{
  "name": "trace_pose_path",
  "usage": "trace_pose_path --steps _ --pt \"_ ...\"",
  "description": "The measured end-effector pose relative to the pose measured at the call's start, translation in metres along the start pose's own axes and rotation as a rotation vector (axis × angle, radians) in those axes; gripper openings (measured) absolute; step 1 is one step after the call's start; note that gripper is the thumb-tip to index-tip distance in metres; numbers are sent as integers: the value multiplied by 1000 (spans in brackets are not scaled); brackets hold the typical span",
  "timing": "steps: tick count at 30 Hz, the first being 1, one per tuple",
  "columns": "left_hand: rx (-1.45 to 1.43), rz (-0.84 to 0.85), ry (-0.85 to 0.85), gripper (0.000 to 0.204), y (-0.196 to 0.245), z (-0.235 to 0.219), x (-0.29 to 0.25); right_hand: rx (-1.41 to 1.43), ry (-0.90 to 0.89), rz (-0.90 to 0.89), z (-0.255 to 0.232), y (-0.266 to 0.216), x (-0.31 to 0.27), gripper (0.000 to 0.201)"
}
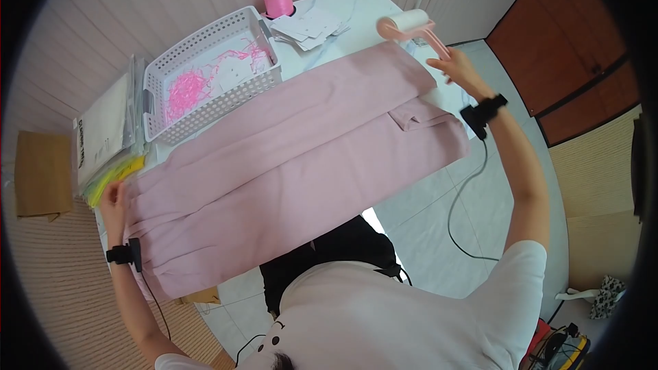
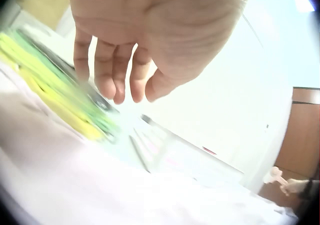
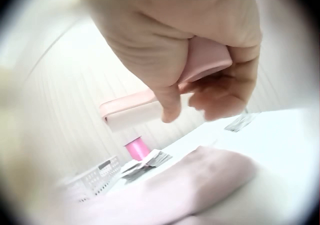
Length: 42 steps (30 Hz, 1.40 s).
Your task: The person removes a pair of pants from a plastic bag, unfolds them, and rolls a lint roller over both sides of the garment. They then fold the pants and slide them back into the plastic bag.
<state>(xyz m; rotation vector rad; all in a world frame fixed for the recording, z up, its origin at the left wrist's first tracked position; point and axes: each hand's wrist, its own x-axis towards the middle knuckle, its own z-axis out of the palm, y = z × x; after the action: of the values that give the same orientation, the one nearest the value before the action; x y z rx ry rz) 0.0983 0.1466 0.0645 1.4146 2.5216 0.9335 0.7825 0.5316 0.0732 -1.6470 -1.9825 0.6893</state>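
Note:
A pink garment (image 1: 288,157) lies across the table, its folds running lengthwise. The right hand (image 1: 458,72) grips the handle of a pink lint roller (image 1: 410,24) with a white roll, held above the table's far right corner. In the right wrist view, fingers and thumb of the right hand (image 3: 200,80) curl round the pink handle (image 3: 207,60). The left hand (image 1: 114,207) is at the garment's left end; in the left wrist view the left hand (image 2: 145,45) has loosely bent fingers holding nothing, above the cloth (image 2: 90,185).
A white basket (image 1: 212,109) with pink shredded paper stands behind the garment. Beside it are a pink ribbon spool (image 1: 278,1) and white cards (image 1: 308,31). Plastic-wrapped packets (image 1: 106,130) and a yellow item (image 1: 113,177) lie at the left. A cable (image 1: 450,212) hangs from the right wrist.

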Motion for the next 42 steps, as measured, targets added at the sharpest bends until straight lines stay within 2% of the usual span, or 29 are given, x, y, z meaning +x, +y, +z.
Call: trace_pose_path --steps 1,2,4,5,7,8,9,10,11,13,14,15,17,18,19,21,22,23,26,28,31,37,40,42 --pt "80 -20 73 26 -25 -17 2 63 -17 -1 10 -2 13 46" --pt "161 -46 149 30 -53 -35 4 -4 -25 -7 17 -3 28 47" --pt "501 61 219 45 -154 -59 10 -139 -55 -37 35 -6 55 49" --pt "676 98 251 53 -187 -70 -3 -172 -47 -63 45 -2 64 49" --pt "372 -265 53 76 -183 -80 -13 -238 -46 -140 60 10 95 51" --pt "393 -335 18 82 -191 -80 -13 -263 -72 -86 66 8 102 53" --pt "435 -405 -35 82 -179 -78 -16 -333 -23 -104 73 10 107 51" --pt "384 -454 -47 82 -167 -75 -17 -297 -58 -43 79 12 112 52" --pt "328 -490 -66 83 -158 -71 -18 -282 -56 -51 84 17 115 52" --pt "307 -448 -14 77 -153 -64 -17 -266 -33 -53 84 17 113 51" --pt "297 -414 1 74 -149 -57 -11 -264 -16 -51 83 16 109 50" --pt "328 -292 57 69 -143 -50 -8 -262 4 -40 80 19 102 48" --pt "372 -27 153 60 -120 -38 -4 -51 -55 -2 64 17 74 45" --pt "299 39 145 53 -93 -30 -1 55 -71 16 52 9 57 43" --pt "223 101 139 47 -53 -20 -3 123 -83 56 41 -9 30 40" --pt "62 186 130 28 28 3 -9 194 -124 114 22 -9 -2 42" --pt "24 262 58 27 61 16 -10 232 -147 136 17 -8 -15 43" --pt "-11 334 -10 25 91 29 -11 244 -81 149 16 -9 -26 44" --pt "-121 555 -211 19 169 66 -17 89 -65 206 5 -17 -38 47" --pt "-209 624 -350 17 212 84 -21 -31 -55 161 1 -16 -34 48" --pt "-295 660 -484 16 263 112 -28 -84 -53 105 3 -16 -34 48" --pt "-342 849 -648 27 331 196 -42 255 -232 48 24 -9 -54 50" --pt "-277 1026 -489 36 359 264 -48 342 -315 43 39 -11 -69 53" --pt "-209 954 -490 36 383 294 -52 333 -313 47 49 -8 -75 52"
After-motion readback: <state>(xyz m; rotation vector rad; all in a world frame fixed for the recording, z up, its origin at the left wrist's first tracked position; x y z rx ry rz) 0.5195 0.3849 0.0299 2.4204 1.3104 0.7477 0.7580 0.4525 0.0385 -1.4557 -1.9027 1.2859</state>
